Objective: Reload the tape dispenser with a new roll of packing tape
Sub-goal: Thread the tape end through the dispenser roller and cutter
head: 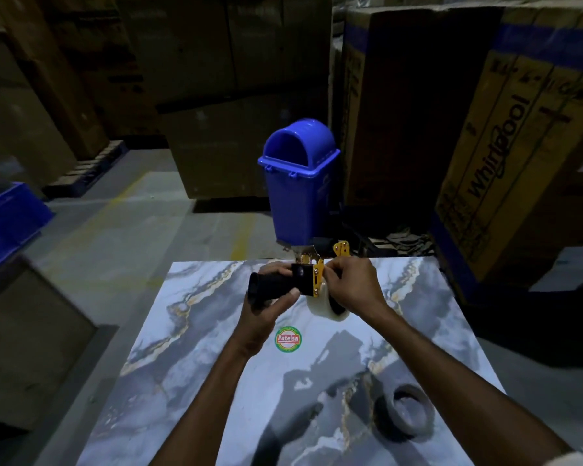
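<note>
- Nearest to us, lower right of the frame, there's an old tape core point(407, 416) sitting on the marble-pattern tabletop point(196, 348), well apart from the hands. Looks spent, though it's too dim to be sure.
- Center of the frame, a round Patelsa sticker point(288, 338) on the tabletop, just below the action.
- Above it, our left hand point(265, 309) is wrapped around the black handle of the tape dispenser point(288, 282), holding it sideways above the table.
- Our right hand point(352, 285) is pinched onto the yellow metal frame end, with the clear packing tape roll point(320, 306) right beneath it. Can't tell if it's fully seated on the hub.
- So we reckon we're mid-loading. Next up: pushing the roll home, then threading the loose end through to the blade.
- Farther back, upper center, a blue dustbin point(298, 183) and a Whirlpool carton point(505, 156) at upper right.
</note>
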### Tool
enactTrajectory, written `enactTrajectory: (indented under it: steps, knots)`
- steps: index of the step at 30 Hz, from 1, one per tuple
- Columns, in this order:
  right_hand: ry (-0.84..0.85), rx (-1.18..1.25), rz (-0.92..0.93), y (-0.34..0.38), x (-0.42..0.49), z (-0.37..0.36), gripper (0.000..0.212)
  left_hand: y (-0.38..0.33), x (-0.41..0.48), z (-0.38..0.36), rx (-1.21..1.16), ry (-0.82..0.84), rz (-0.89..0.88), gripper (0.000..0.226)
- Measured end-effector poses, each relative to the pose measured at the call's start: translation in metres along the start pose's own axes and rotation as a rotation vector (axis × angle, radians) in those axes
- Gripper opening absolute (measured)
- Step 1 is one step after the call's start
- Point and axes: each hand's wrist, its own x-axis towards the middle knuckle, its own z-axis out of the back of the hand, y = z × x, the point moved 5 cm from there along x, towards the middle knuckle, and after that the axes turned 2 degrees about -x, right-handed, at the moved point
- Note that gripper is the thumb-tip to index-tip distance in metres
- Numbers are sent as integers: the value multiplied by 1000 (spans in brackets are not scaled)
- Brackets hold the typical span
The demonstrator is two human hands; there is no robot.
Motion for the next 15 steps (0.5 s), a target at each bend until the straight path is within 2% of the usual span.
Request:
enactTrajectory:
  steps: [3,6,8,10,11,14,15]
  knots:
    - [-9,-42,22,-7,-2,-8,24,4,-8,8,90,107,66,38]
    - [-12,-104,43,-13,-4,-16,25,12,-13,16,182,315,180,65]
    - [-29,-107,54,-18,-5,-20,26,14,-17,17,144,450,301,89]
    - [-40,-112,58,-24,-7,-24,27,15,-22,18,74,517,436,98]
    - [-48,-129,72,-25,-7,-27,27,14,-22,18,59,522,491,91]
    - [-71,-195,120,-26,-9,-37,28,11,-13,11,170,462,644,29]
    - [-80,-208,129,-26,-10,-40,29,13,-7,7,257,450,691,20]
